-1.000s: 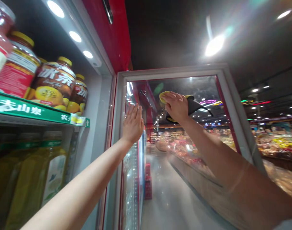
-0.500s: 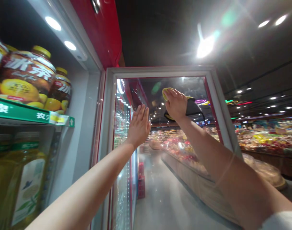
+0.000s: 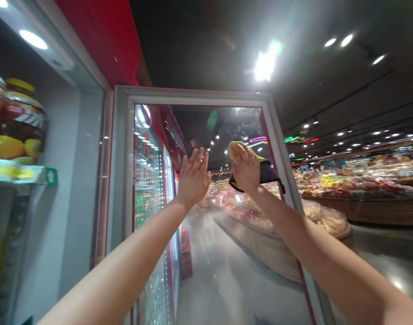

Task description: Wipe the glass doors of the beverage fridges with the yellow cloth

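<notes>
An open glass cooler door (image 3: 201, 95) with a grey frame stands in front of me. My left hand (image 3: 194, 177) lies flat on the pane, fingers stretched and slightly spread, holding nothing. To its right, my right hand (image 3: 246, 168) presses a yellow and dark grey cloth (image 3: 270, 172) against the upper right part of the glass. The fingers curve over the cloth's yellow side, and its dark part hangs out toward the door's right frame. Part of the cloth is hidden under the palm.
On the left, the cooler's shelf holds bottles of dark drink (image 3: 18, 119) behind a green and white price strip (image 3: 20, 174). Through the glass I see a shop aisle floor (image 3: 220, 271) and a wooden display stand (image 3: 260, 246). More goods (image 3: 359, 183) lie at the right.
My view has turned right, so the cooler and door sit further left. Both hands have shifted right across the pane, and the right hand with the cloth is also lower.
</notes>
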Tool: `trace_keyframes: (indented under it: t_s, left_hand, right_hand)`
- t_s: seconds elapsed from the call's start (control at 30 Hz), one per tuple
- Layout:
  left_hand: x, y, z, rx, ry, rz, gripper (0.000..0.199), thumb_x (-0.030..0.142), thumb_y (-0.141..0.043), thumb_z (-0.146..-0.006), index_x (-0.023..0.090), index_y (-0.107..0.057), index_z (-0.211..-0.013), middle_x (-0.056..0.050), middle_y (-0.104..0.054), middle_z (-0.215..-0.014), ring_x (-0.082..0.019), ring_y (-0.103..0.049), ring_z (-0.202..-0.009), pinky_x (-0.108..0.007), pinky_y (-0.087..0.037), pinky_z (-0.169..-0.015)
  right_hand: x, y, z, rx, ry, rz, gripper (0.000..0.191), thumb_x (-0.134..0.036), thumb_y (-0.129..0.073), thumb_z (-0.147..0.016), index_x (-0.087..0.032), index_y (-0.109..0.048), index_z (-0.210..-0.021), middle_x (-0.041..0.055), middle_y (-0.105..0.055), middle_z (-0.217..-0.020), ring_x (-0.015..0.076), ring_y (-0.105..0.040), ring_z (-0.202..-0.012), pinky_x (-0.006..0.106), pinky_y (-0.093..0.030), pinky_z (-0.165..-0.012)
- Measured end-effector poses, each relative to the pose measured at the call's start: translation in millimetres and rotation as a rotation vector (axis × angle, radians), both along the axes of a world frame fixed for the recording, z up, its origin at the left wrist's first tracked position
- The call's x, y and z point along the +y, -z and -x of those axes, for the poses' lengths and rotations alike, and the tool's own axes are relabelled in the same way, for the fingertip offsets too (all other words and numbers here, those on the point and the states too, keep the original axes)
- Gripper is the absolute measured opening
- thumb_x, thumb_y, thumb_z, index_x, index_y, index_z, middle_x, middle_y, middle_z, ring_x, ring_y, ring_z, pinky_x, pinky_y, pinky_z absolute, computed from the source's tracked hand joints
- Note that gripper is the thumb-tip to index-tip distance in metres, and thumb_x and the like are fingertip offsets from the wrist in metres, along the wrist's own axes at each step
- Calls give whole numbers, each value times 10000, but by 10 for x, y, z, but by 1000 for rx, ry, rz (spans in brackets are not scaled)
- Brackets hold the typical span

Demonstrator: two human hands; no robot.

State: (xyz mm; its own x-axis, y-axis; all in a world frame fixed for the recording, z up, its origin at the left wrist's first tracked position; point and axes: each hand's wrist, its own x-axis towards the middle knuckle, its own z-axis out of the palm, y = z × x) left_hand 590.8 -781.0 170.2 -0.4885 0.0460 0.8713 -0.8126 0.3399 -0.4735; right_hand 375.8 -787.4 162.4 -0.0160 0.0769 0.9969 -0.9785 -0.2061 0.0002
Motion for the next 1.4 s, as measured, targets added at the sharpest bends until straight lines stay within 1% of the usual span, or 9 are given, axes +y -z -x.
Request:
trace_keyframes:
  t_s: [0.23,0.4,0.5,0.63,0.73,0.87,0.97,1.23,1.4]
  left_hand:
    - [-77,-46,352,-44,-3,-24,620,255,-415,-974,127,-325,-1575,-152,-326,-1652,-268,-252,-1559,-552,-154,-1284]
    - [-153,-1,506,-4,19,1,620,260,-394,-984,136,-306,-1586,-150,-310,-1658,-264,-250,-1558,-558,-163,-1283]
    - [-234,-32,613,-25,40,21,619,262,-367,-999,150,-274,-1601,-133,-312,-1659,-246,-260,-1555,-532,-169,-1289]
    - [-340,-145,825,-4,35,21,608,270,-368,-998,140,-302,-1589,-139,-326,-1653,-248,-252,-1557,-527,-165,-1291]
    - [-400,-174,977,17,29,7,608,251,-385,-987,145,-318,-1581,-131,-325,-1655,-246,-252,-1557,-528,-153,-1293]
    - [-466,-80,1091,-11,21,-14,590,231,-382,-987,139,-351,-1569,-121,-321,-1655,-243,-259,-1555,-514,-159,-1296]
    - [-503,6,1121,-31,31,-21,580,225,-373,-994,181,-361,-1572,-93,-319,-1654,-235,-251,-1557,-511,-165,-1298]
    - [-535,36,1105,-44,2,-33,565,268,-346,-1022,201,-342,-1583,-79,-294,-1666,-222,-214,-1566,-489,-178,-1300]
    - [-555,37,1126,-40,27,-63,587,316,-382,-1015,221,-322,-1592,-67,-271,-1679,-230,-201,-1571,-489,-145,-1305]
  right_hand:
    - [-83,-434,196,43,-35,-76,580,-156,-397,-983,-228,-418,-1559,48,-432,-1619,237,-353,-1502,451,-322,-1217]
    - [-290,-202,322,-239,-32,16,555,-163,-437,-954,-209,-494,-1504,104,-481,-1577,310,-429,-1441,526,-391,-1152]
    - [-377,-81,312,-146,-33,26,562,-132,-434,-935,-195,-512,-1488,117,-497,-1558,297,-415,-1448,507,-365,-1174]
    - [-385,-333,512,94,-47,-51,574,-129,-403,-955,-221,-475,-1517,65,-479,-1578,251,-381,-1472,456,-325,-1202]
    - [-377,-441,703,16,-17,-94,576,-171,-410,-970,-208,-432,-1545,88,-457,-1593,287,-399,-1452,476,-362,-1162]
    - [-388,-143,690,-177,73,-166,566,-217,-421,-980,-145,-433,-1541,197,-466,-1557,370,-478,-1350,518,-440,-1038]
    - [-403,29,581,-41,72,-190,566,-191,-367,-996,-173,-406,-1561,183,-443,-1580,355,-470,-1360,507,-431,-1042]
    - [-478,-489,715,-122,73,-162,570,-146,-278,-1000,-219,-444,-1541,173,-492,-1545,354,-523,-1299,543,-475,-970]
    - [-501,-23,935,-47,167,-170,534,-153,-268,-1022,-205,-491,-1504,184,-566,-1468,352,-550,-1253,558,-452,-973]
